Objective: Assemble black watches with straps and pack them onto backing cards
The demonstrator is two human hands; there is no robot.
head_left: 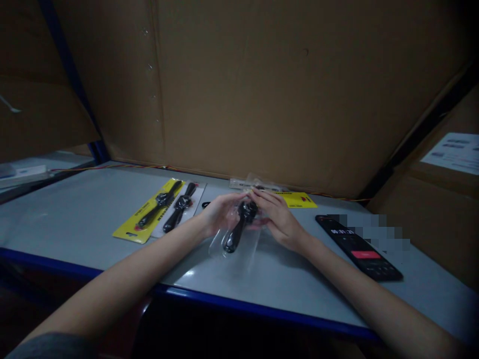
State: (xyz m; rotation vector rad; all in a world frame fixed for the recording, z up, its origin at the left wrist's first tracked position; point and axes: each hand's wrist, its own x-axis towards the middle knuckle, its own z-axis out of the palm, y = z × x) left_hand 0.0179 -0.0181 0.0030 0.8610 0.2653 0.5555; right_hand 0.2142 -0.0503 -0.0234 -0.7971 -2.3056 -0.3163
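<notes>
A black spokeshave (235,234) sits in a clear plastic blister (252,249) above the middle of the table, one handle pointing down toward me. My left hand (222,212) grips the left side of this plastic. On the other side, my right hand (279,217) is closed on the plastic, its fingers meeting the left fingertips near the top. Part of the tool is hidden by the fingers. Just behind the right hand lies a yellow backing card (301,200). Left of my hands are a spokeshave on a yellow card (129,232) and another on a white card (179,209).
A phone with a running timer (350,249) lies on the grey table (299,294) at the right. Cardboard panels (239,89) enclose the back and sides. Thin wires (123,166) run along the back edge. A blue rim (224,299) borders the table's front.
</notes>
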